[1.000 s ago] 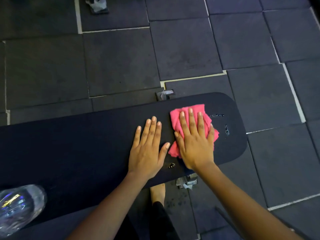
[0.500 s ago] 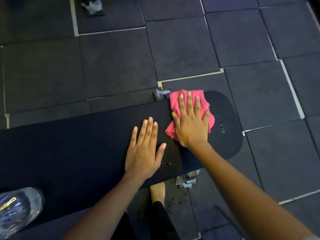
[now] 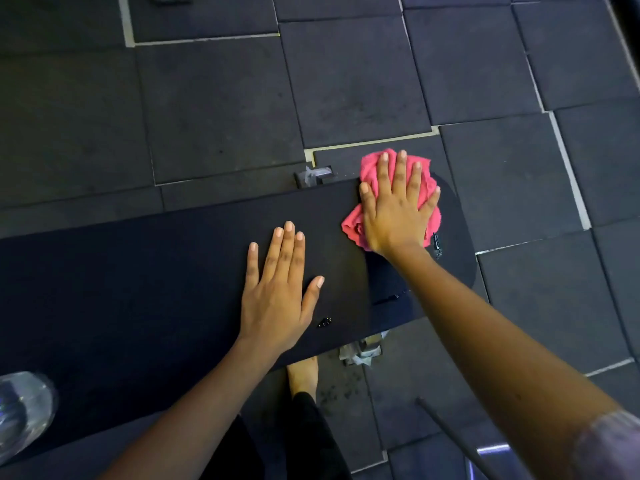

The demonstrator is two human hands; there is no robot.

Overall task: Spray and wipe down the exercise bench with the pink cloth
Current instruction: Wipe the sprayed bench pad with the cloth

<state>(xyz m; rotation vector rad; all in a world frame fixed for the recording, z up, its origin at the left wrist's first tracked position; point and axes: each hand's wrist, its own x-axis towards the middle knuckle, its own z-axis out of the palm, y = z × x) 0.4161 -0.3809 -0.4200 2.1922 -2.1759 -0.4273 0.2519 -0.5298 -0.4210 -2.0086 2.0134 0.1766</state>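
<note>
A clear bottle [image 3: 24,410] sits at the bench's near end. The left hand [image 3: 277,292] lies flat and empty on the exercise bench [image 3: 138,289], bracing. Further out, the right hand [image 3: 398,209] presses the pink cloth [image 3: 353,226] flat at the far edge; pushed further, the overhanging cloth could slip off.

Dark rubber floor tiles [image 3: 214,109] with pale seams [image 3: 568,168] fill the dim room; lighting seems low.
</note>
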